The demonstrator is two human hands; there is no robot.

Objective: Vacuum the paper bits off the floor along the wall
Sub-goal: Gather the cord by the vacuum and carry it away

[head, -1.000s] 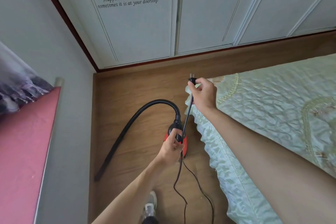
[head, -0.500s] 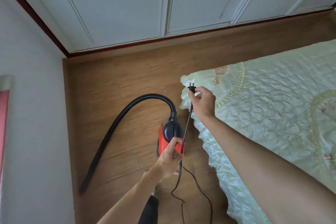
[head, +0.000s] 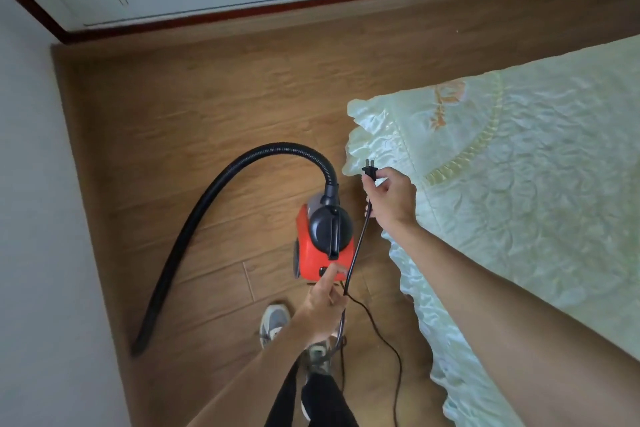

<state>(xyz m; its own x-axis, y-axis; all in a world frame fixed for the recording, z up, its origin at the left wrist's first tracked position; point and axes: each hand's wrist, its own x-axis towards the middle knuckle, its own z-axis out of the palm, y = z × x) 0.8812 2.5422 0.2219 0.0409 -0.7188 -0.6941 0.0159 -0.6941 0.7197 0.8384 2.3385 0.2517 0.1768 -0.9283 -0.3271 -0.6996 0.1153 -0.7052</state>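
A small red and black vacuum cleaner [head: 318, 246] stands on the wooden floor [head: 194, 121]. Its black hose [head: 207, 198] arcs up and left, ending near the left wall. My right hand [head: 391, 198] pinches the black two-pin plug [head: 369, 170], with the power cord [head: 356, 246] running taut down to my left hand [head: 325, 302]. My left hand grips the cord just behind the vacuum's rear; below it the cord loops loosely over the floor. One tiny pale speck [head: 458, 32] lies by the far wall; no other paper bits show.
A bed with a pale green quilted cover [head: 519, 184] fills the right side. White wardrobe doors with a dark red baseboard [head: 242, 15] run along the far wall. A grey wall [head: 31, 218] bounds the left. My shoes [head: 273, 322] stand just behind the vacuum.
The view has tilted down, bringing my feet into sight. My left hand has slid back along the cord, away from the vacuum body. My right hand still holds the plug.
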